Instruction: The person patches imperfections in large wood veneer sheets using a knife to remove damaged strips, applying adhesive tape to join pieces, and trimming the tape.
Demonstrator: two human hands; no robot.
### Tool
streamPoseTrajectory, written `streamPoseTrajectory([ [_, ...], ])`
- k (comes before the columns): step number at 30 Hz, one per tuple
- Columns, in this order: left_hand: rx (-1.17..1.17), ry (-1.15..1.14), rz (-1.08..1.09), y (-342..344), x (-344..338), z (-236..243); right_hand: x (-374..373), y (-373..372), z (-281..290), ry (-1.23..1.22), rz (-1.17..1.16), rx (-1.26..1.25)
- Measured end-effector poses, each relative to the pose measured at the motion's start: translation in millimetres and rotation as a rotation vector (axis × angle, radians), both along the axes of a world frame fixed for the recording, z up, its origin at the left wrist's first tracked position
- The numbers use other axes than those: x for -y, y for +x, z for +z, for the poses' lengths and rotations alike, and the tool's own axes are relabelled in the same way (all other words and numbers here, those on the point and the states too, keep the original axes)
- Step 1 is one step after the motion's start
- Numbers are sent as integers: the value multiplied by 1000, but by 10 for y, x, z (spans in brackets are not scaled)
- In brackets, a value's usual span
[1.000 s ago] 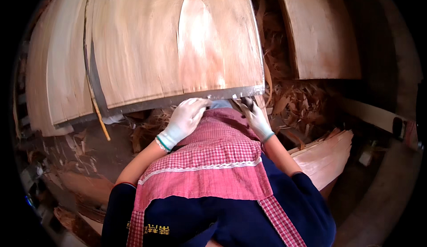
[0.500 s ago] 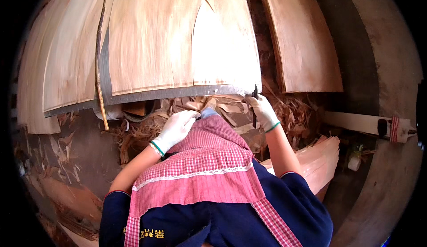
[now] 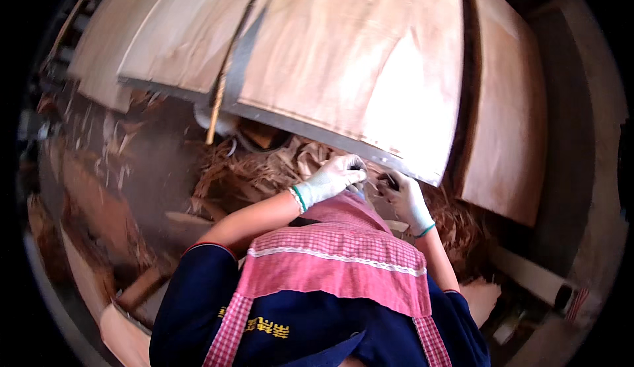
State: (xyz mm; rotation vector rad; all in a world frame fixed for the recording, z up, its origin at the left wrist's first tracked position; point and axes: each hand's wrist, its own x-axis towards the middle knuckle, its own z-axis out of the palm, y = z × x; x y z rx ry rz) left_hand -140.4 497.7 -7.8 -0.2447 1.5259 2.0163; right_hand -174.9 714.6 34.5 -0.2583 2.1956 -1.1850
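Observation:
Both my hands wear white knit gloves with green cuffs. My left hand (image 3: 330, 179) is just short of the table edge, above the apron, its fingers curled together; what lies in them, if anything, is too dark and blurred to make out. Close by, my right hand (image 3: 411, 205) is closed on a slim dark knife-like tool (image 3: 389, 181), mostly hidden by the fingers. Beyond the hands, a wide pale wood veneer sheet (image 3: 330, 63) lies on the dark-edged table (image 3: 304, 126). A long pointed split, bright with glare, runs through its right part.
A thin stick (image 3: 216, 112) lies across the sheets and juts over the edge. More veneer (image 3: 165, 36) is at the left, and a separate stack (image 3: 505, 109) stands at the right. Torn veneer scraps (image 3: 264, 175) litter the floor under the table. A pale board (image 3: 531, 274) lies at lower right.
The view has turned, so the table now slants down to the right. My hands have come closer together, and the right one has left the sheet's near right corner with the dark tool.

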Motion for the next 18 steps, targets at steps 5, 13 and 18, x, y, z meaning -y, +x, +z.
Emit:
streamPoseTrajectory([
  [5, 258, -47, 537, 352, 655, -927, -104, 216, -859, 240, 54, -105],
  [13, -62, -980, 848, 636, 2110, -2228, 1709, 390, -1133, -349, -271, 343],
  [18, 55, -1450, 559, 194, 1981, -2080, 2656, 222, -1679, -410, -388, 174],
])
